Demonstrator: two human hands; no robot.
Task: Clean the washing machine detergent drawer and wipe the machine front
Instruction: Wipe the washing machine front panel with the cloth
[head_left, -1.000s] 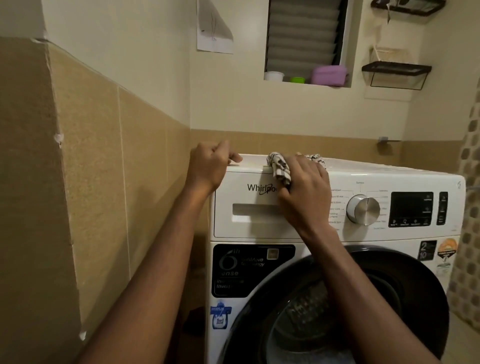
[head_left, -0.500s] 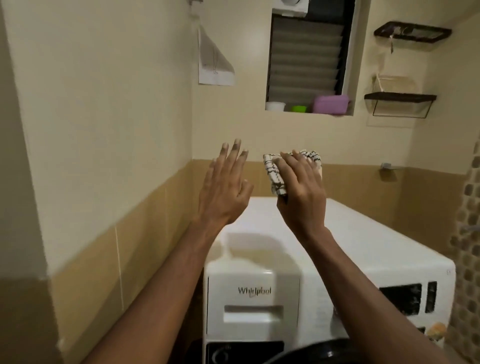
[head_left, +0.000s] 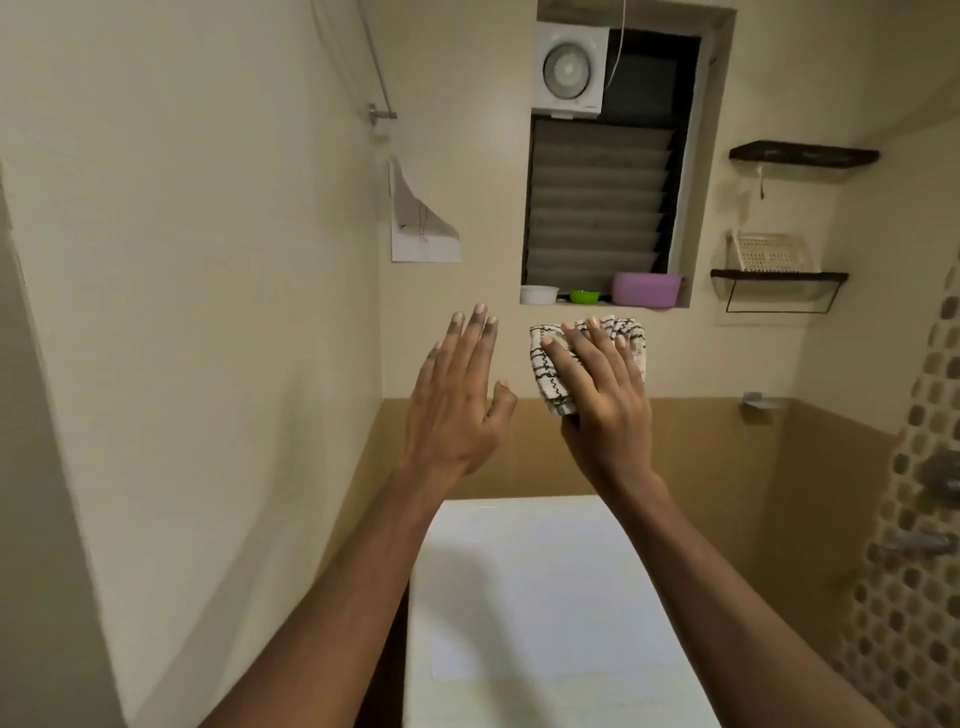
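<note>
Both hands are raised in the air in front of the back wall, above the far end of the white washing machine's top (head_left: 545, 597). My left hand (head_left: 457, 410) is empty, palm forward, fingers straight and spread a little. My right hand (head_left: 602, 410) holds a folded white cloth with black check lines (head_left: 545, 374); its fingers lie flat over the cloth and the thumb is hidden behind it. The two hands are a small gap apart. The machine's front panel and detergent drawer are out of view below the frame.
A wall stands close on the left with a sheet of paper (head_left: 423, 223) hanging on it. The window ledge holds a white bowl (head_left: 539, 294), a green bowl (head_left: 584, 296) and a purple tub (head_left: 647, 289). Wire shelves (head_left: 779, 278) and taps (head_left: 919, 543) are at right.
The view has tilted up, so the machine's front and drawer have left the frame. Both hands lifted off the machine's top edge into the air; the left hand opened out flat.
</note>
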